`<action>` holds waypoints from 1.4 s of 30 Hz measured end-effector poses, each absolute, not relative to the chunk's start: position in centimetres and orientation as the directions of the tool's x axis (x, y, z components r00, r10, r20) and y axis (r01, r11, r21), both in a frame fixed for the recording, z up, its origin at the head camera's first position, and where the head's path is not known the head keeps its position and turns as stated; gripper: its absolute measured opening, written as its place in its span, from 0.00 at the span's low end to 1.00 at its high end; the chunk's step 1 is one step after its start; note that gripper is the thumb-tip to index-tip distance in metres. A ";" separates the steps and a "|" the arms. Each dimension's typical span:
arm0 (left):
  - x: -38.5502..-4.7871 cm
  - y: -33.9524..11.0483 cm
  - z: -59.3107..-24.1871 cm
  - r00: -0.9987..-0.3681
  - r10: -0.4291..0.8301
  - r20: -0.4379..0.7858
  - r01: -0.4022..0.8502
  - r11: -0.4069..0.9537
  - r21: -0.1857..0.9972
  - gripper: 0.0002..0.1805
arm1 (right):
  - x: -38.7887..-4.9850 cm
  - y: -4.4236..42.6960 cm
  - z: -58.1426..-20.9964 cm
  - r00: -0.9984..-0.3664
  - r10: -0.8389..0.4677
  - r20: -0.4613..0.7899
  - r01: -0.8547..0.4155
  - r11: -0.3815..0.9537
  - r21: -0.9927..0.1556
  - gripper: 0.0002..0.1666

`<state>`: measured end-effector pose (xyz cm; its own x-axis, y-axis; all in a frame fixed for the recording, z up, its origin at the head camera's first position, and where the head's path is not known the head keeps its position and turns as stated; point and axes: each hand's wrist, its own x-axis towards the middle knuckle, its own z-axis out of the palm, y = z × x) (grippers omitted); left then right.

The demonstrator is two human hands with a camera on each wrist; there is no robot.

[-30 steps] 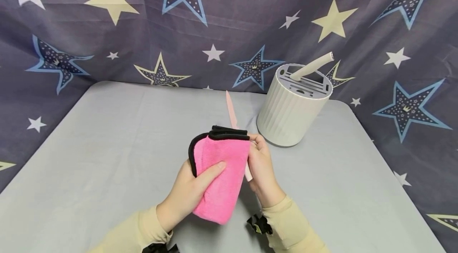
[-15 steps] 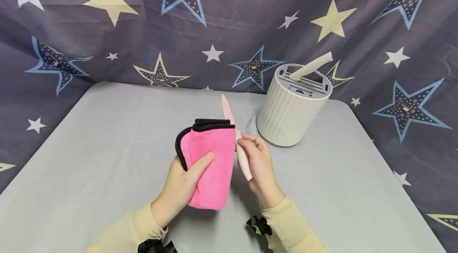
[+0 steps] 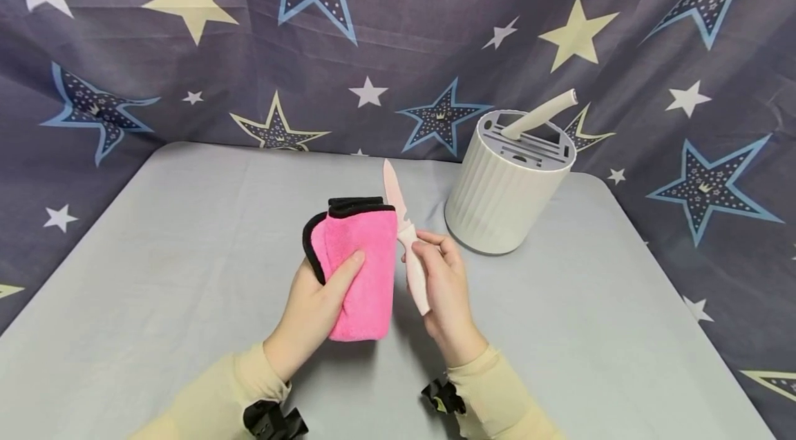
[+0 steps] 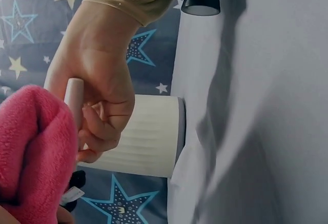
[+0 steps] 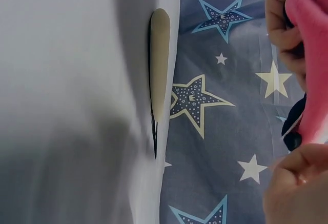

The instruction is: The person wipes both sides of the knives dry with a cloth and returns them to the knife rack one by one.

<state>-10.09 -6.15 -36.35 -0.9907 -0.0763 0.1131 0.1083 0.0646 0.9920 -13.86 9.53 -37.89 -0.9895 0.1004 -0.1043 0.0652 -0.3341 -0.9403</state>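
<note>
My left hand (image 3: 312, 309) grips a folded pink towel (image 3: 363, 274) with black edging, its thumb lying across the front. In my right hand (image 3: 449, 295) is a knife (image 3: 415, 274) with a pink blade and a whitish handle, pinched at the handle and pointing away from me. The towel's right edge is close beside the knife; whether they touch I cannot tell. Both hands are above the table. The left wrist view shows the end of the knife handle (image 4: 75, 96) against the right palm, beside the pink towel (image 4: 46, 147).
A ribbed off-white knife block (image 3: 506, 191) stands at the back right, with one cream handle (image 3: 539, 114) sticking out of its slotted top. Another cream-handled object (image 5: 160, 65) appears low by the table in the right wrist view. A star-patterned curtain (image 3: 410, 46) borders the grey table (image 3: 186, 240).
The towel has moved left and up, off the knife, so the whole handle and more of the blade show. My right hand and the knife have shifted slightly left.
</note>
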 end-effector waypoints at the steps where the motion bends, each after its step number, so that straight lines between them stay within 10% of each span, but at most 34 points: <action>1: -10.2 -6.1 -36.4 -0.991 -0.079 0.110 0.105 0.072 0.992 0.15 | -13.8 9.4 -37.9 -0.990 0.106 -0.098 0.057 -0.336 -0.940 0.12; 42: -10.8 -4.2 -37.4 -0.983 -0.112 0.145 0.125 0.168 0.978 0.19 | -13.0 7.9 -38.8 -0.975 0.221 0.022 -0.074 -0.230 -0.970 0.18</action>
